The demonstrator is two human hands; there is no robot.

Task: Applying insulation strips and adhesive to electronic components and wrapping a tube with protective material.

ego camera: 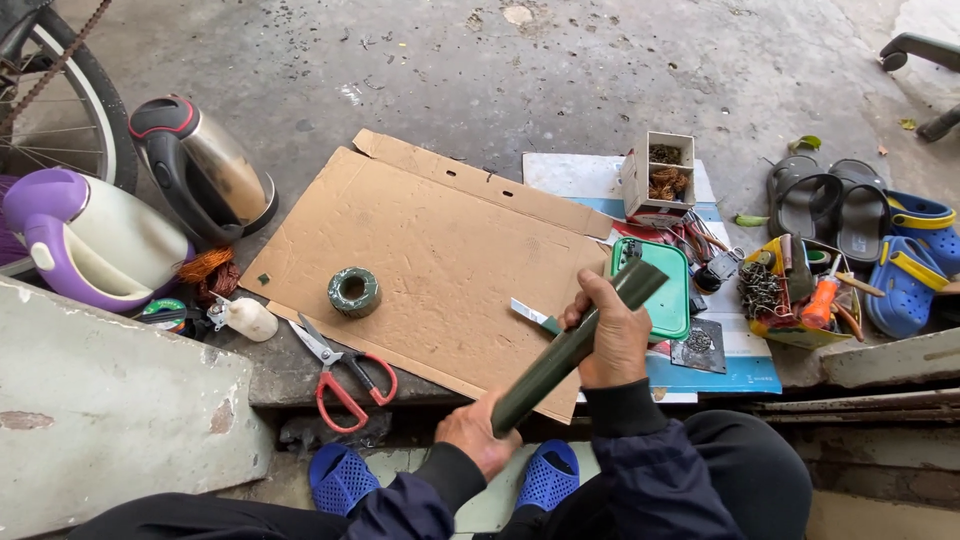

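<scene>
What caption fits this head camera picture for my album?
Both hands, left hand and right hand, hold a dark green tube over cardboard, with scissors and a tape roll nearby.

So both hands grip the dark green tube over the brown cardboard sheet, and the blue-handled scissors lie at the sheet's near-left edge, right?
Not quite: the head view shows the scissors have red handles, not blue. The rest holds: left hand and right hand grip the dark green tube over the brown cardboard sheet.

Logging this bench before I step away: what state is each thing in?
Dark green tube: tilted, held at both ends.
Left hand: closed on the tube's lower end.
Right hand: wrapped around its upper part.
Scissors: lying open.
Tape roll: flat on cardboard.
Small box: open.
Steel kettle: lid shut.
</scene>
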